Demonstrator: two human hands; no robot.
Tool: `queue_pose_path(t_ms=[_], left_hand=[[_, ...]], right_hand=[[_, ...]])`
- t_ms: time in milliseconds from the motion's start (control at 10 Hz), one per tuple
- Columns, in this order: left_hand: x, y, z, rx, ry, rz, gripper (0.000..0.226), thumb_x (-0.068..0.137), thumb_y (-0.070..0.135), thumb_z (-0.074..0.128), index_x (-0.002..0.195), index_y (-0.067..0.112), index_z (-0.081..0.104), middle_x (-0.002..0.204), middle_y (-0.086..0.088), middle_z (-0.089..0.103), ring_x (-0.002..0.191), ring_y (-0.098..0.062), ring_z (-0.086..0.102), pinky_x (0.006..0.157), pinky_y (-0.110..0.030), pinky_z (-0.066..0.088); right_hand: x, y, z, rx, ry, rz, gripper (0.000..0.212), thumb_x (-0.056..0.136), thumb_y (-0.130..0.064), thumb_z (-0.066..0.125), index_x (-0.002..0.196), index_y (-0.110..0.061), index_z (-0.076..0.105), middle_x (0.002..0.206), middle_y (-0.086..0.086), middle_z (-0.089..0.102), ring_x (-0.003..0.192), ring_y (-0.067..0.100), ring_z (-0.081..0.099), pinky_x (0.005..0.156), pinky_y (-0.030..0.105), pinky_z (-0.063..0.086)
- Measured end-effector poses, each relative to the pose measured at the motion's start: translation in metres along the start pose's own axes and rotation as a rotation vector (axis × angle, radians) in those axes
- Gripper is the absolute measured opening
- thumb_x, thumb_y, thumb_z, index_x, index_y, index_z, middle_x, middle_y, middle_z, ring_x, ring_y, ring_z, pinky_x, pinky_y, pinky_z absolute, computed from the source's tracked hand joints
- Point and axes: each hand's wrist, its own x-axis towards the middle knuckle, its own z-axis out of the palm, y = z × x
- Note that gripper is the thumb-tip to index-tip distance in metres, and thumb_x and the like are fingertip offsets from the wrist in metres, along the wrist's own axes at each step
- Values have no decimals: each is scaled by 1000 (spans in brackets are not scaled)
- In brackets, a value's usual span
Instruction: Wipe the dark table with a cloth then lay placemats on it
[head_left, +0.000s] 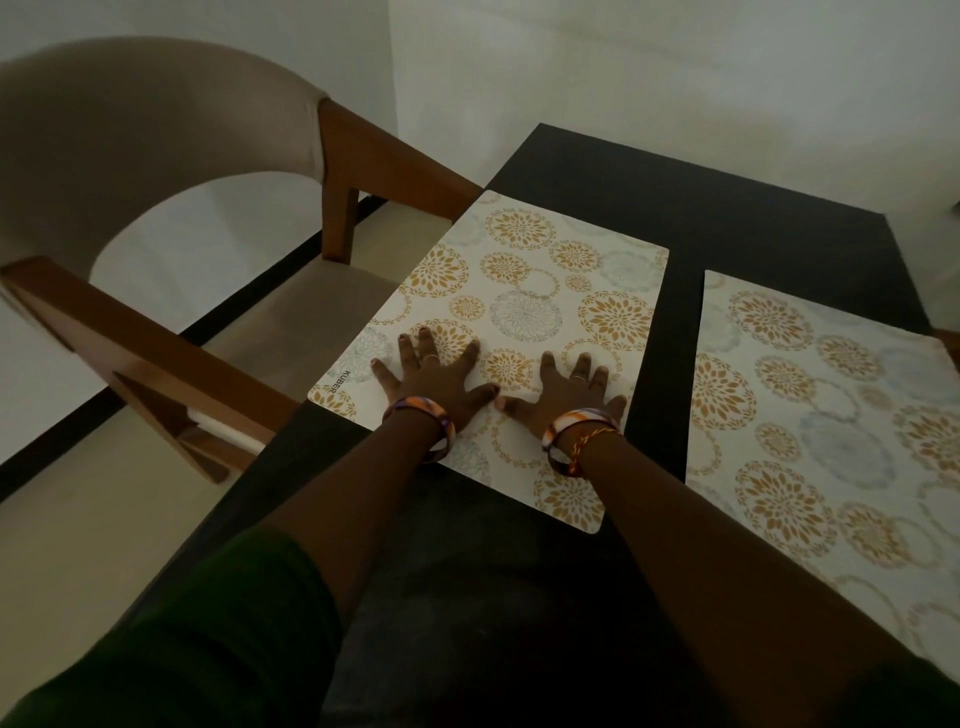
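A white placemat (540, 291) with gold and grey flower circles lies on the left part of the dark table (727, 218). My left hand (434, 376) rests flat on it with fingers spread, near its left corner. My right hand (569, 389) lies flat beside it on the same mat, fingers spread, thumbs almost meeting. A second placemat (831, 415) of the same pattern lies to the right, apart from the first by a dark strip of table. No cloth is in view.
A beige upholstered chair (156, 171) with brown wooden legs stands at the table's left side, its seat tucked close to the edge. White walls rise behind the table. Pale floor with a dark skirting line shows at left.
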Motion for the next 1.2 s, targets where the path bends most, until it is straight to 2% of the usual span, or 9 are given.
queue_pose_path(t_ms=[500,600,700,800,900,1000,1200], left_hand=[[1,-1,-1,12,-21,8,73,86,69,30,146,42,-2,155,-12,-18,141,-36,-18,107,-64,-9],[-9,5,-6,-51,56,2,73,88,66,29,148,35,0,155,-17,-11,142,-38,-11,111,-58,-6],[-24,16,-12,-149,201,66,71,93,55,33,149,24,4,156,-17,4,143,-35,7,114,-50,8],[-69,46,-7,-148,298,307,57,96,34,42,146,14,25,144,-14,40,130,-29,40,104,-38,34],[-104,65,7,-92,254,486,43,95,26,44,136,16,43,133,-10,52,120,-27,49,97,-36,40],[-144,91,30,0,147,633,30,92,25,46,118,15,57,120,-7,57,109,-25,54,92,-36,44],[-188,130,62,132,81,674,29,92,29,48,116,17,57,118,-5,58,108,-23,54,91,-35,44]], right_hand=[[1,0,-1,-14,-18,-3,94,84,-71,41,151,-24,-4,157,14,-15,143,38,-12,113,58,0],[-15,6,2,28,183,-77,75,92,-59,41,150,-19,16,159,13,5,145,33,6,115,51,11],[-35,15,1,102,335,-176,56,96,-48,41,142,-16,39,152,11,32,138,28,31,111,43,26],[-82,36,2,171,425,-267,36,98,-35,43,120,-14,62,119,8,64,109,25,59,93,37,46],[-117,53,6,129,441,-268,31,98,-31,43,110,-15,66,105,5,69,96,24,64,79,29,48],[-165,84,17,73,319,-206,28,99,-31,41,108,-18,64,103,3,67,94,22,63,76,27,45],[-207,139,39,-46,280,-176,31,98,-34,42,118,-19,60,113,2,64,101,19,61,87,28,47]])
